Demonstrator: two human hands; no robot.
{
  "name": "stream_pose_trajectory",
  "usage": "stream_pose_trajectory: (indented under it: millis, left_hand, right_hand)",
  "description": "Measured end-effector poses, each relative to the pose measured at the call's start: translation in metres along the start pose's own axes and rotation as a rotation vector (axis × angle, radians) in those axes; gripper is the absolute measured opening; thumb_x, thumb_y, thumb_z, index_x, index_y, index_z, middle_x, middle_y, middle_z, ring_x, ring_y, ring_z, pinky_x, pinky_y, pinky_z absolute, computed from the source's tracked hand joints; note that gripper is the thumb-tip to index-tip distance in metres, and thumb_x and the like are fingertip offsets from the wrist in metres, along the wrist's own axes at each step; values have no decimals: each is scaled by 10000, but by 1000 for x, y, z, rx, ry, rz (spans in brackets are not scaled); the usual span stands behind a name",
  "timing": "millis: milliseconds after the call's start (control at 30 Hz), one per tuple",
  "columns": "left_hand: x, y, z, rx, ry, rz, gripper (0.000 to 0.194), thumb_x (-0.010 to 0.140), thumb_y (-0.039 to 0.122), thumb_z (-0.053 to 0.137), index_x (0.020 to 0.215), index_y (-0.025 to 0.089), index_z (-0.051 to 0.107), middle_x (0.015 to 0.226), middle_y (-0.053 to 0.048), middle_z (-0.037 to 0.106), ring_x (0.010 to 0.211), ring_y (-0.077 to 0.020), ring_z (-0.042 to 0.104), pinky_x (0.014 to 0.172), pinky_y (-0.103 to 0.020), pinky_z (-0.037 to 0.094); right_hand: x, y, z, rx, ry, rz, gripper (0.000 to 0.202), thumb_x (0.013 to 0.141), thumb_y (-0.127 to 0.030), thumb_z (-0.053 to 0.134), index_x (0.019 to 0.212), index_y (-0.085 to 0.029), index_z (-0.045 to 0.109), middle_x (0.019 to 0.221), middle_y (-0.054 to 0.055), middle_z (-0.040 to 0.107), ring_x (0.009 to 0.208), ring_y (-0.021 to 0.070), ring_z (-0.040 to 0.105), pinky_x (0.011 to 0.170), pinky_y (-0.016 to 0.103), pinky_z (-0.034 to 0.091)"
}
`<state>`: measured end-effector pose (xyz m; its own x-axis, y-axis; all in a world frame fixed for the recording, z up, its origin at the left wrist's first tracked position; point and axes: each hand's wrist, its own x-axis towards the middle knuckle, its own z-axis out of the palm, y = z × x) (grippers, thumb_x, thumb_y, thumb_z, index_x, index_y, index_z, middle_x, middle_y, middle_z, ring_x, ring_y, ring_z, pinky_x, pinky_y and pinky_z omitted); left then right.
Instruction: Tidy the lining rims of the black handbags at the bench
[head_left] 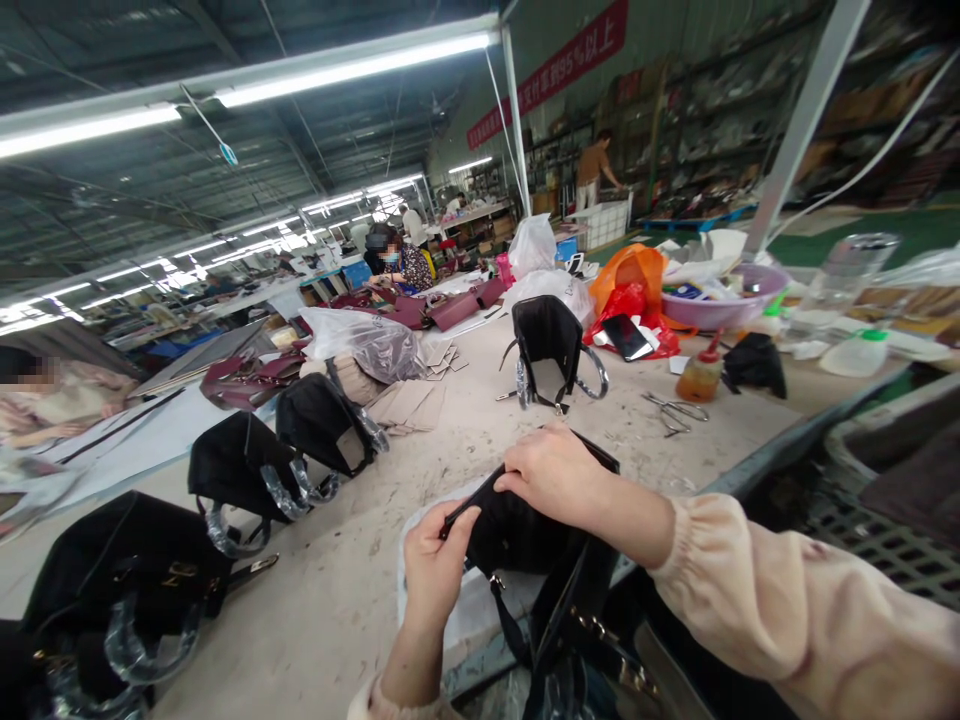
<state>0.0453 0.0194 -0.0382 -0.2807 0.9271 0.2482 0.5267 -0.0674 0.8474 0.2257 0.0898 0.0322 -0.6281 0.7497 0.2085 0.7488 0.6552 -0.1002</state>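
Observation:
A black bag (517, 535) lies at the table's near edge, partly on a white sheet (409, 590), its straps and metal buckles hanging toward me. My left hand (439, 560) pinches the left end of the bag's dark upper edge between thumb and fingers. Farther right along the same edge, my right hand (551, 472) is closed over it, fingers curled round the top. The palm side of the right hand is hidden.
Several black bags with plastic-wrapped handles (240, 465) line the left; another (547, 345) stands ahead. Scissors (676, 410), an amber glue bottle (699, 372), a phone (628, 338) and a purple basin (724, 310) are at right. Co-workers sit beyond.

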Motion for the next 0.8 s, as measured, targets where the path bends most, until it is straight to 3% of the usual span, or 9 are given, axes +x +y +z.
stream_pose_trajectory:
  millis: [300,567,800]
  left_hand:
    - [1,0,1,-12,-10,-44,214,760,360,641,826,173,721,706,5,704,674,-151,621,632,-227,478]
    - [5,-11,2,-106,27,-102,361,687,332,709,1025,206,698,925,-32,734,800,-170,658,753,-266,512]
    - [9,-10,7,-123,-10,-46,223,726,304,667,920,221,739,925,-24,742,870,-187,666,825,-281,511]
  right_hand:
    - [1,1,0,10,-9,6,275,858,-403,568,744,-181,682,800,61,711,825,221,633,767,338,365]
    - [2,2,1,8,-34,6,260,851,-393,571,756,-181,688,809,64,715,850,227,636,783,335,368]
    - [1,6,-1,-13,-75,50,245,836,-386,584,759,-182,697,814,69,715,829,225,641,752,319,372]
